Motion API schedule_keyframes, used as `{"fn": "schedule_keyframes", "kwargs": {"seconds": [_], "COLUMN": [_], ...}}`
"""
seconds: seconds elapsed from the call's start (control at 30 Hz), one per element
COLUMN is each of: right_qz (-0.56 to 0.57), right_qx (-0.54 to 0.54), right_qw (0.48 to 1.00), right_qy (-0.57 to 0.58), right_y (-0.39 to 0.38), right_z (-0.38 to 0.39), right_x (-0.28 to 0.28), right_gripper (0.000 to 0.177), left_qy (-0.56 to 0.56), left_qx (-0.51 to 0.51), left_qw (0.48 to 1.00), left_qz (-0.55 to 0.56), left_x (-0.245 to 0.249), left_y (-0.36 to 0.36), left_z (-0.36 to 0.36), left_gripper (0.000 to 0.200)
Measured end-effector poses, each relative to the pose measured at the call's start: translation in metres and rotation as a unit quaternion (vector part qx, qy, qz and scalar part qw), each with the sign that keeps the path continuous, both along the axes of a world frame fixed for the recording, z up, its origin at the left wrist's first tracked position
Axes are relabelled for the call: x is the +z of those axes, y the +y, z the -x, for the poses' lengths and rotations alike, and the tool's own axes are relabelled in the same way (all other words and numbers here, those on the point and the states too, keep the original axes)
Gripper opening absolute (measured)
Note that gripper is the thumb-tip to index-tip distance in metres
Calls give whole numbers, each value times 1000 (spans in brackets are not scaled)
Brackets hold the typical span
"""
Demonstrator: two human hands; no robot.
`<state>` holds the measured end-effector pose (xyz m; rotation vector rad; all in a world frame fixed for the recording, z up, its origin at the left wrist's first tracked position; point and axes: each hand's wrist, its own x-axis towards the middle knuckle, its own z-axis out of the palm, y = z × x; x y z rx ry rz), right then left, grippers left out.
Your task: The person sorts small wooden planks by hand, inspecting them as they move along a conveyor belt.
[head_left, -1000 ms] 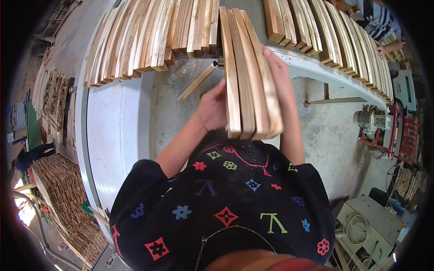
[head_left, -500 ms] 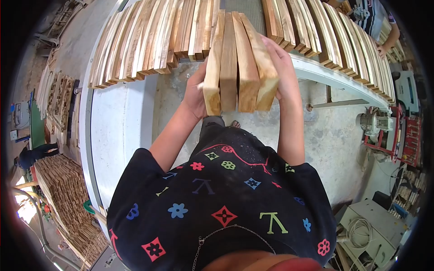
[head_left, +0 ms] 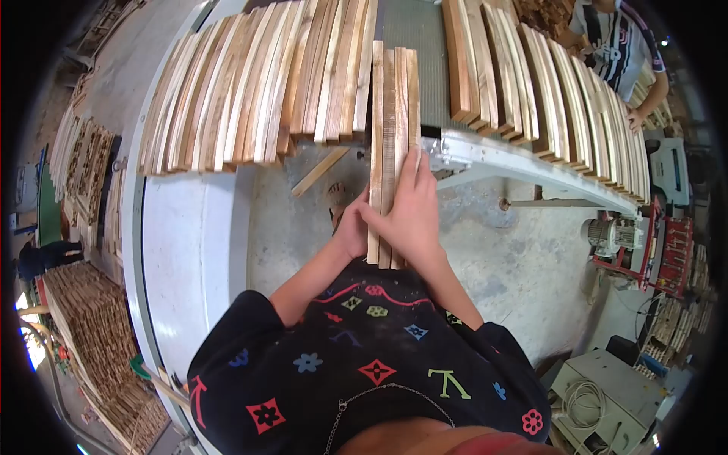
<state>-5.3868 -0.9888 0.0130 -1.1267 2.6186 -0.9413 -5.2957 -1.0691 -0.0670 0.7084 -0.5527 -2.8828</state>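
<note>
Several wooden boards [head_left: 385, 152] stand on edge, pressed side by side in a narrow bundle pointing away from my body. My left hand [head_left: 353, 229] grips the bundle from the left near its close end, with some fingers hidden behind the wood. On the other side, my right hand [head_left: 412, 214] is closed around it, thumb across the upper edges and fingers along the right face. The far end of the bundle lies beside a long row of boards [head_left: 250, 87] on the left, over the gap before another row of boards [head_left: 561, 98] on the right.
A white metal frame [head_left: 531, 163] supports the rows. One loose wooden strip [head_left: 321, 171] shows below the left row. At the upper right stands another person [head_left: 618, 49], a hand near the right row. A motor [head_left: 610, 233] and stacked wood [head_left: 87, 318] flank the area.
The bundle has tipped from showing its broad ends to lying lengthwise with narrow edges up. Both hands have come closer to my body and nearer each other.
</note>
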Motion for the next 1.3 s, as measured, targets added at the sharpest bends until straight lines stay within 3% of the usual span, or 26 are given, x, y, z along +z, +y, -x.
{"fn": "schedule_keyframes", "kwargs": {"seconds": [0.1, 0.17, 0.23, 0.3, 0.43, 0.47, 0.5, 0.57, 0.6, 0.7, 0.83, 0.97, 1.03, 1.13, 1.2, 1.3], "right_qz": [-8, -22, -11, 9, 59, 149, 136, 34, 43, -101, -16, -30, -17, 10, -3, -42], "right_qx": [12, 8, 21, 33, 54, 82, 29, -74, -158, -119, -179, -171, -149, -123, -95, -51], "right_qw": [1000, 999, 997, 998, 995, 981, 988, 986, 960, 972, 970, 978, 981, 986, 984, 988], "right_qy": [-7, -31, -76, -60, -54, -88, -73, 146, 229, 173, 164, 118, 122, 113, 152, 141], "right_y": [-39, -69, -97, -126, -142, -135, -123, -97, -92, -81, -89, -91, -85, -49, -8, 65], "right_z": [42, 74, 113, 149, 180, 184, 183, 208, 224, 261, 267, 265, 265, 228, 180, 105], "right_x": [2, 20, 30, 20, -13, -13, -5, 12, 4, -10, -38, -33, -36, -24, -30, -13], "right_gripper": [113, 110, 110, 106, 105, 101, 88, 76, 64, 70, 62, 51, 48, 40, 56, 60], "left_qy": [108, 231, 223, 134, 70, 54, 36, 10, 4, -15, -22, 12, -46, 18, 60, 131], "left_qx": [-13, -57, -130, -170, -192, -200, -210, -231, -237, -245, -211, -183, -172, -131, -65, -16], "left_qw": [985, 928, 934, 944, 951, 953, 954, 958, 960, 963, 973, 980, 984, 988, 985, 981], "left_qz": [-134, -285, -249, -250, -230, -221, -210, -167, -149, -109, -87, -76, -30, -79, -146, -143], "left_x": [-19, -56, -39, -59, -91, -98, -99, -101, -102, -104, -102, -116, -63, -58, -48, -2], "left_y": [-22, -29, -31, -32, -43, -44, -47, -45, -41, -15, 39, 89, 112, 116, 118, 125], "left_z": [26, 31, 37, 32, 28, 30, 35, 43, 47, 58, 74, 83, 90, 93, 105, 114], "left_gripper": [55, 56, 59, 65, 65, 65, 65, 66, 67, 68, 66, 65, 69, 75, 77, 75]}}
